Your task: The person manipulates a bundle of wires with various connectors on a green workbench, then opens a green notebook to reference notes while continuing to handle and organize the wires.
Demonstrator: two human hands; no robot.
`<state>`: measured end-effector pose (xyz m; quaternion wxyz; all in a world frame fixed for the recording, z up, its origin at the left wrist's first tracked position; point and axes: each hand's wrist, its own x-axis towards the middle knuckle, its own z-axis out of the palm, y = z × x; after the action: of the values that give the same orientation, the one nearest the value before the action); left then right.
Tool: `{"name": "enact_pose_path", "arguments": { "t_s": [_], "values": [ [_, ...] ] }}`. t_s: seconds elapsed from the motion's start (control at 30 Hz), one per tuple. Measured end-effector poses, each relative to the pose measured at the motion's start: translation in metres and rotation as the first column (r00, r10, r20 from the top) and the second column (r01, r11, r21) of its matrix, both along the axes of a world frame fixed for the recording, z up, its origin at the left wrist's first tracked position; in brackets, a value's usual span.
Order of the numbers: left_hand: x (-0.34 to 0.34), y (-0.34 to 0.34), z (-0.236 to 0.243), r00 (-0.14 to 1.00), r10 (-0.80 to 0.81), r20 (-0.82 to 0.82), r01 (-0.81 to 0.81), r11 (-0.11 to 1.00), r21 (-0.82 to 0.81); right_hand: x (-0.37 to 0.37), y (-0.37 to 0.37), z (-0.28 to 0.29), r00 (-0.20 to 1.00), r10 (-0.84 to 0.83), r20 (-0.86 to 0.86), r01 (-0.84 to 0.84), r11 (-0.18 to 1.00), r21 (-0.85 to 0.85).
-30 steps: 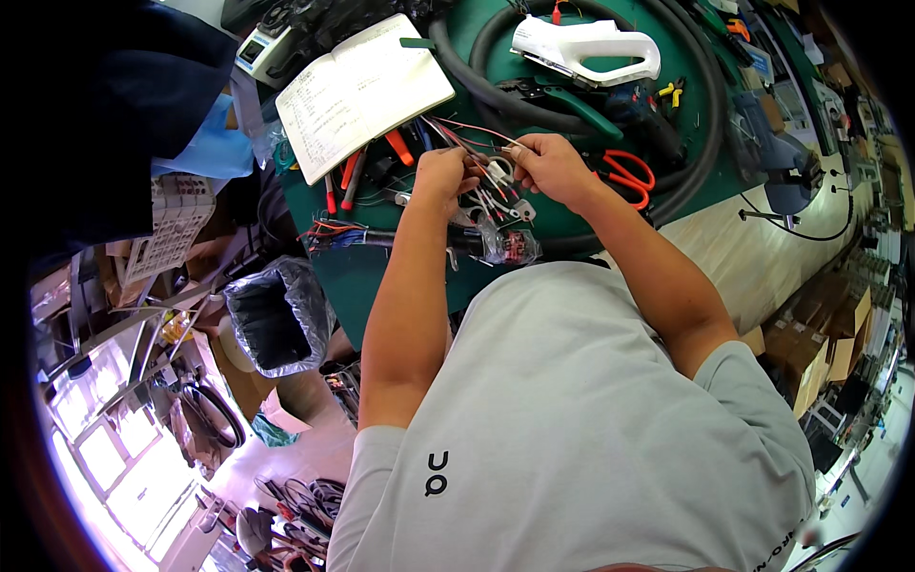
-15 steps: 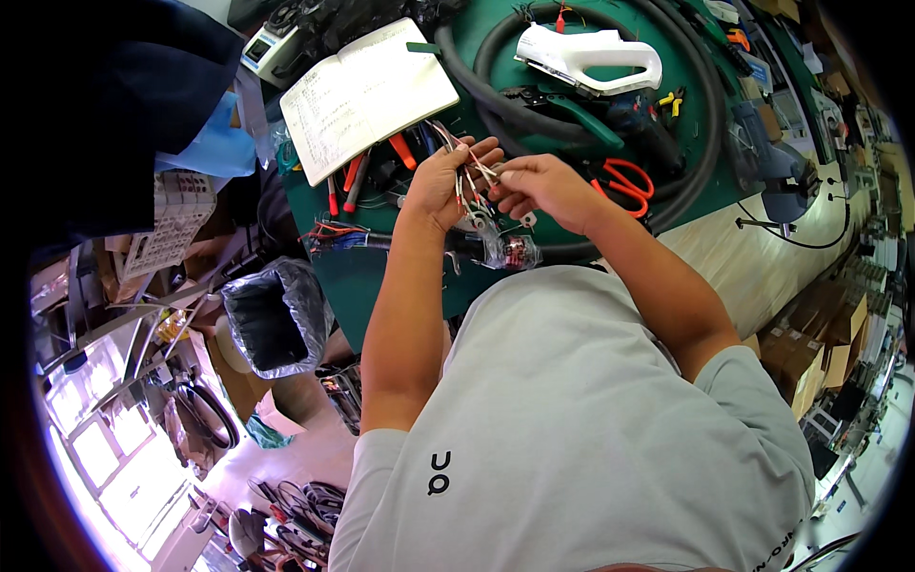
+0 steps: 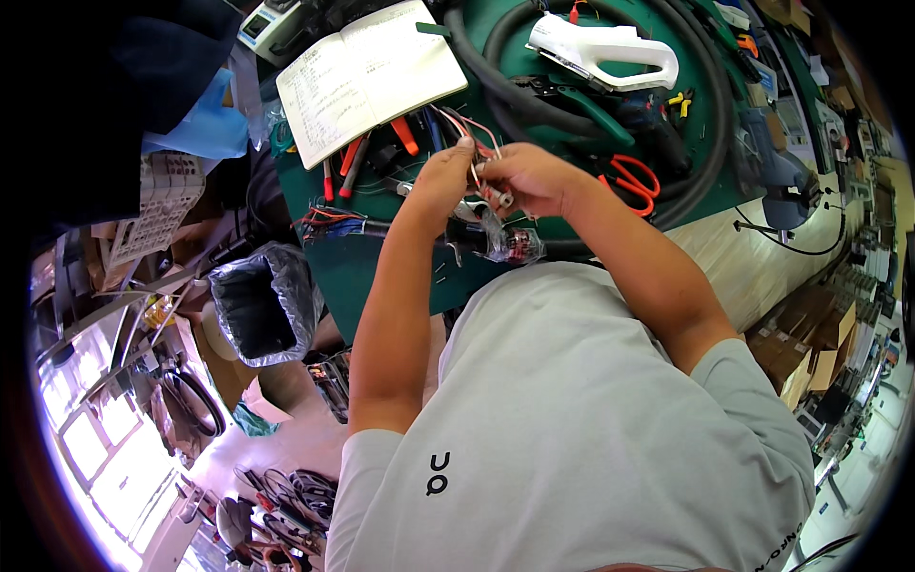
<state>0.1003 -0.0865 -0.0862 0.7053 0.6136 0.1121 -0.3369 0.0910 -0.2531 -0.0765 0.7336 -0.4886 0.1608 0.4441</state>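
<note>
Above the green mat, my left hand (image 3: 444,185) is closed, thumb and fingers pinching a bundle of thin red and white wires (image 3: 481,136). My right hand (image 3: 530,179) is closed on the same wires just beside it; its fingertips are partly hidden. Small metal terminals (image 3: 499,198) hang below my hands. Under them lies a clear plastic bag (image 3: 516,245) with small red parts. A cable with stripped coloured wire ends (image 3: 335,223) lies left of the bag. Red-handled scissors (image 3: 633,185) rest right of my right hand.
An open notebook (image 3: 376,81) lies at the back left, red-handled tools (image 3: 354,170) below it. A thick black cable (image 3: 722,124) loops around a white pistol-grip housing (image 3: 658,71), a green-handled crimping tool (image 3: 596,116) and a power drill (image 3: 660,135). A lined bin (image 3: 307,310) stands left of the table.
My left hand's spread fingers have closed into a pinch. My right hand has come in closer against it, and the wire bundle is gathered between both hands. The view has shifted slightly.
</note>
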Motion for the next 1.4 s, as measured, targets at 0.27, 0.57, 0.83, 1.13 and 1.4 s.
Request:
{"name": "enact_pose_path", "arguments": {
  "t_s": [0.27, 0.57, 0.83, 1.13, 1.4],
  "values": [
    [-0.015, 0.032, -0.041, 0.833, -0.323, 0.448, -0.176, 0.614, 0.77, 0.021, -0.007, 0.018, 0.983, -0.155, -0.101, 0.149, 0.986, -0.069],
    [-0.01, 0.039, -0.042, 0.943, -0.196, 0.27, -0.063, 0.69, 0.721, 0.02, -0.008, 0.007, 0.997, 0.012, 0.081, 0.014, 0.949, -0.314],
    [-0.002, 0.025, -0.041, 0.935, -0.274, 0.227, -0.019, 0.599, 0.801, 0.006, 0.034, -0.012, 0.746, 0.638, 0.19, -0.155, 0.444, -0.882],
    [0.018, 0.024, -0.069, 0.975, -0.144, 0.168, 0.007, 0.778, 0.628, -0.009, 0.052, -0.016, 0.584, 0.787, 0.199, 0.134, 0.148, -0.98],
    [0.014, 0.043, -0.052, 0.996, 0.041, -0.08, -0.027, 0.985, 0.172, -0.008, 0.056, -0.017, 0.489, 0.859, 0.15, 0.124, 0.102, -0.987]
  ]
}}
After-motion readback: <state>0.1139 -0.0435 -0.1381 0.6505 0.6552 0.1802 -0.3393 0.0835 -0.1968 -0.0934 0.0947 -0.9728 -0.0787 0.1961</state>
